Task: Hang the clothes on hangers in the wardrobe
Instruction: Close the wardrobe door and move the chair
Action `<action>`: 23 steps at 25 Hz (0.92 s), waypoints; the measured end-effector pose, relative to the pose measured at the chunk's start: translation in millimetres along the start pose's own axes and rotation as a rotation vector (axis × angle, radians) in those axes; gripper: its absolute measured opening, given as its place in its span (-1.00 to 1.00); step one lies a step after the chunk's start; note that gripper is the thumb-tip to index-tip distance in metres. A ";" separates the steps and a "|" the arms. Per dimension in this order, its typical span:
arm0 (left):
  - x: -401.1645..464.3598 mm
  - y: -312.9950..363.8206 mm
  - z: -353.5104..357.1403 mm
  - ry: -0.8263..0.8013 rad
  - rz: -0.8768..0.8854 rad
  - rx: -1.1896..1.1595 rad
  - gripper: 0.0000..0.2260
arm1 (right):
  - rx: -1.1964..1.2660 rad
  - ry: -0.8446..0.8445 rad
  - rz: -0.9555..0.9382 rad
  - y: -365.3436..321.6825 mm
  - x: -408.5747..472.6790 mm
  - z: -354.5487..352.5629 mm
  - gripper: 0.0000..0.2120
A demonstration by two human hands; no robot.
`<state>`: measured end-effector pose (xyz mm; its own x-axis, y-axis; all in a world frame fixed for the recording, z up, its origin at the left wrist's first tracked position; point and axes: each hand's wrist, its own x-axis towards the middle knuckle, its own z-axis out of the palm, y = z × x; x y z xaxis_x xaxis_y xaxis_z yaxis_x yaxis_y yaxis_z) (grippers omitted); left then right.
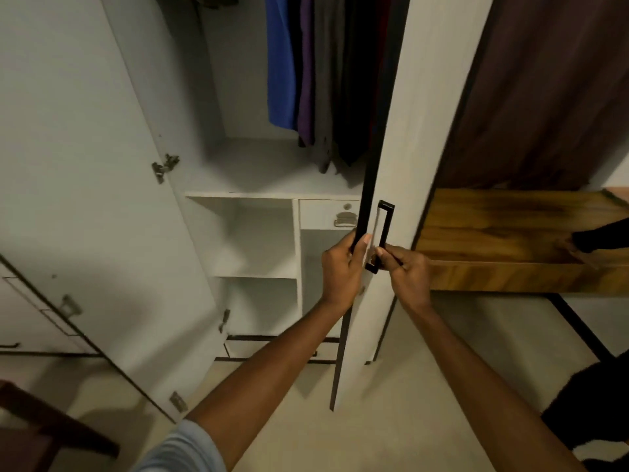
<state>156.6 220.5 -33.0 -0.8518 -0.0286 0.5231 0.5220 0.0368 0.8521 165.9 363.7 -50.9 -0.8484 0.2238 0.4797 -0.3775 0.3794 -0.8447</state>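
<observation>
A white wardrobe (258, 165) stands with its left door (85, 165) swung wide. Several clothes (306, 69) in blue, purple, grey and black hang inside at the top right. The right door (425, 114) is partly ajar, edge-on to me. My left hand (342, 270) grips that door's dark front edge, thumb on the outer face. My right hand (406, 272) holds the lower end of the black bar handle (383, 233) on the door. No hanger or loose garment is in either hand.
Inside the wardrobe are white shelves (255, 240) and a small drawer (328, 214) with a metal pull. A wooden table (510, 240) stands to the right with a dark curtain (544, 97) behind it. Dark wooden furniture (41, 430) sits at the bottom left on the pale floor.
</observation>
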 end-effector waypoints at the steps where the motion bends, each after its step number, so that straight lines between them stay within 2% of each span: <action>1: 9.3 -4.9 -12.7 0.020 -0.017 0.013 -0.77 | 0.002 -0.005 -0.003 0.8 7.4 16.2 -0.84; 6: 75.4 -15.7 -67.8 0.092 0.003 0.019 -0.80 | -0.100 -0.004 -0.099 3.6 42.1 79.2 -0.73; 8: 99.8 -17.1 -78.1 0.069 0.022 0.025 -0.78 | -0.133 -0.005 -0.114 5.8 54.8 95.8 -0.67; 11: 125.0 -30.6 -89.5 0.001 0.070 0.092 -0.78 | -0.216 0.002 -0.155 9.7 68.1 117.1 -0.69; 16: 172.8 -55.9 -111.1 -0.076 0.112 0.227 -0.75 | -0.260 0.012 -0.106 11.7 97.4 152.8 -0.72; 23: 228.4 -94.8 -123.8 -0.115 0.103 0.214 -0.76 | -0.303 0.029 -0.026 18.0 135.9 191.8 -0.67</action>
<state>-82.0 86.8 7.7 -0.8003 0.0994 0.5914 0.5957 0.2445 0.7651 -27.4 228.7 -46.5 -0.8272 0.2345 0.5106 -0.2674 0.6349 -0.7249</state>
